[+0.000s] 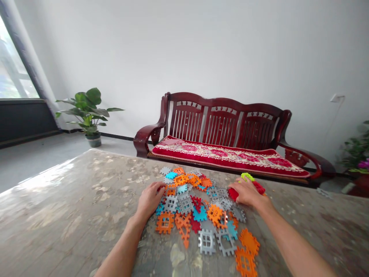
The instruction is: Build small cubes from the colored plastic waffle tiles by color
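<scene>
A loose heap of flat plastic interlocking building pieces in orange, grey, blue and red lies in front of me, notched along the edges, some with window cut-outs. At the heap's left edge rests my left hand, its fingers bent loosely beside an orange window piece; I see nothing held in it. My right hand is at the far right of the heap, fingers curled over red interlocking pieces. A yellow-green piece shows just behind that hand. My palms hide what lies beneath them.
The pieces lie on a table with a patterned, shiny cover. A grey piece lies near its far right edge. Beyond stands a dark red wooden bench with a red floral cushion. A potted plant stands at the left.
</scene>
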The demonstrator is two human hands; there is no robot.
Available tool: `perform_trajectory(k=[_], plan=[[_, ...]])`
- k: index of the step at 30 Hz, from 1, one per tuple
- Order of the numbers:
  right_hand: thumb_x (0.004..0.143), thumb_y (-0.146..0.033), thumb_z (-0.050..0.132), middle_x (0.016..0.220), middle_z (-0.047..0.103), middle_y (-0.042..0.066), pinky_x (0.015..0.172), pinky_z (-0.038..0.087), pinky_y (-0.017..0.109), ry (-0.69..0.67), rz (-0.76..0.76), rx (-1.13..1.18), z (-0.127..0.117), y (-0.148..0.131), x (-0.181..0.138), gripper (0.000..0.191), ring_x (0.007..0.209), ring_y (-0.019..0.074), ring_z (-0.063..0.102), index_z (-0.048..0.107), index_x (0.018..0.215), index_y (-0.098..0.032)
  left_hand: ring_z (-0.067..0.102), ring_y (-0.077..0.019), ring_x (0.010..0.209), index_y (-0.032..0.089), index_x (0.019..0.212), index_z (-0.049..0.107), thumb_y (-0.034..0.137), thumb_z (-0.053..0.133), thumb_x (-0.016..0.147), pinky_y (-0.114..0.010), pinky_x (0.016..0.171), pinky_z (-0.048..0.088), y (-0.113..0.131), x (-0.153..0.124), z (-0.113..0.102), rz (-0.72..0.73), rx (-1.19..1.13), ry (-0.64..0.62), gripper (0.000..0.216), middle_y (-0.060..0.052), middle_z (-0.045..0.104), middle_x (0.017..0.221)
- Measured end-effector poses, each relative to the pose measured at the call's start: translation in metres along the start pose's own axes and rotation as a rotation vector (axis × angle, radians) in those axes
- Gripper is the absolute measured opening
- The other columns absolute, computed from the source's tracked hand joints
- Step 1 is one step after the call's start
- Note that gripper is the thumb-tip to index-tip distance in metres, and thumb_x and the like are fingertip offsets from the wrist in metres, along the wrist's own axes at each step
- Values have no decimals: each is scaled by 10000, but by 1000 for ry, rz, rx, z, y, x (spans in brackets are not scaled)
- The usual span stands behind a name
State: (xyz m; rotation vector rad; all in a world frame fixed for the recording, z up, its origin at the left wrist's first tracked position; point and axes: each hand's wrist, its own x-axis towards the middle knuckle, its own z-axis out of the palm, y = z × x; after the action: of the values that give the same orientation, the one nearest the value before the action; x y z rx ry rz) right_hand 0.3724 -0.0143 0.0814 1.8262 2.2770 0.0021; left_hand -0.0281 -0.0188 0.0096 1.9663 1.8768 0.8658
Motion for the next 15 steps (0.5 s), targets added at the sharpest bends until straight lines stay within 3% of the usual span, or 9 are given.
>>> perform_trajectory(k=[6,8,11,15], plan=[[678,-91,570,1269,646,80,1129,159,507,144,21,10,-8,-18,-8,588,1305,299,416,642,1238,-254,623,-190,1066,245,1062,702,341,427,895,-307,978,442,-2,2,1,19,-8,-16,336,-35,689,1167],[725,-114,545,1257,646,76,1101,229,449,223,17,99,-12,-38,-13,555,1270,272,445,630,1257,-250,621,-193,1070,243,1063,705,342,428,895,-311,981,443,-3,2,1,24,-7,-11,339,-39,690,1166],[803,-243,556,1207,657,65,1002,348,353,232,-60,285,-14,-79,-21,424,1163,233,519,652,1215,-262,625,-193,1062,252,1063,707,340,436,893,-311,975,446,-3,1,1,13,-1,-2,332,-38,690,1170],[778,-373,633,1239,643,75,1000,349,379,214,-146,375,-6,-130,-28,533,1195,262,490,588,1293,-241,625,-191,1062,254,1053,709,345,429,898,-302,970,443,-1,1,0,1,8,-10,333,-32,693,1166]])
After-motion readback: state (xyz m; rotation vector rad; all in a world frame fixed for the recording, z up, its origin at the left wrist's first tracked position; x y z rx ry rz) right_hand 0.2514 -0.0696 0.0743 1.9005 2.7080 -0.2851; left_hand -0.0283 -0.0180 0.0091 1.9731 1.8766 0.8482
